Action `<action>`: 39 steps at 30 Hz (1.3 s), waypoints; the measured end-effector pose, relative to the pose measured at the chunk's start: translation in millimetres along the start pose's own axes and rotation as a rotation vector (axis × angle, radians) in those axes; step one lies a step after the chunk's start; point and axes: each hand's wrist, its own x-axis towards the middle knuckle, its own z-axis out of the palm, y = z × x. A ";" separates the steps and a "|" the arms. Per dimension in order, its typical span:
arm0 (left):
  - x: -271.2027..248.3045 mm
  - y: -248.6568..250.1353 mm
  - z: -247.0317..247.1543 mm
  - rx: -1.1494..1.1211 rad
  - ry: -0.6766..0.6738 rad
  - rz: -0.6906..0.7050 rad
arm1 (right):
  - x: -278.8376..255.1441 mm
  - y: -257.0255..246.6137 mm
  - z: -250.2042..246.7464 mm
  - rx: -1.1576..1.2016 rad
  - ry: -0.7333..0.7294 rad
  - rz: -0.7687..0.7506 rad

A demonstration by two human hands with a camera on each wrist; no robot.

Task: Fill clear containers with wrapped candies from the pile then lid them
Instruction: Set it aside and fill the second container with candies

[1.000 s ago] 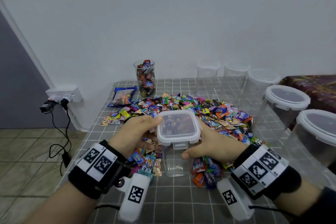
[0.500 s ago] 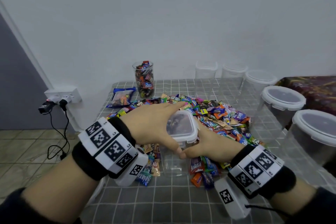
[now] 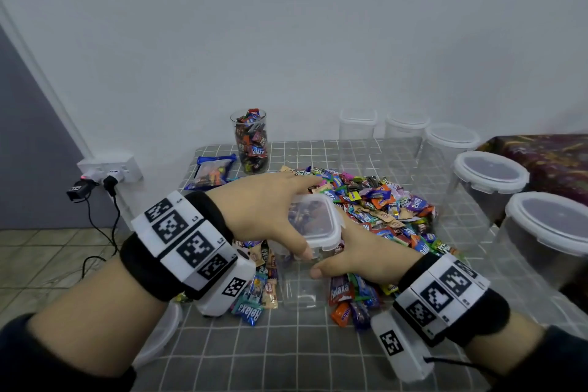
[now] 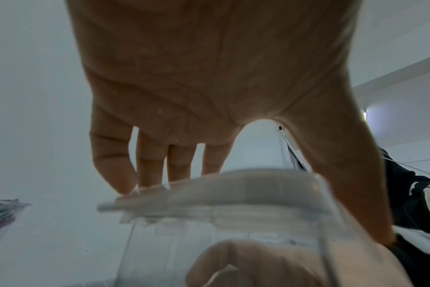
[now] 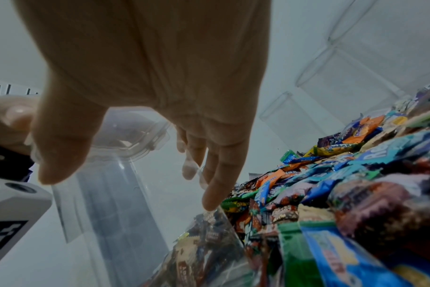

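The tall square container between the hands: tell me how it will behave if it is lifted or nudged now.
The container is tall and narrow, so it probably tips easily when nudged. Its clear walls look smooth, likely slippery. The left hand spans the lid and the right hand holds its side; it probably lifts as a stiff, light box.

Ahead of your hands you face a plain white wall point(image 3: 318, 41). Left of your left hand, a wall socket point(image 3: 109, 169) with trailing cables point(image 3: 101, 232) hangs above the tiled floor point(image 3: 41, 261).
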 end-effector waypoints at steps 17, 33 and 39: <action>4.8 9.7 5.2 0.109 -0.090 -0.020 | 0.3 -6.7 3.3 -0.007 0.011 -0.023; -5.6 19.3 -9.6 0.301 0.071 -0.005 | -2.1 -6.5 1.0 -0.065 0.006 0.033; -31.6 -4.2 -20.7 0.167 0.118 -0.082 | -3.1 -7.2 -1.4 -0.120 0.020 0.120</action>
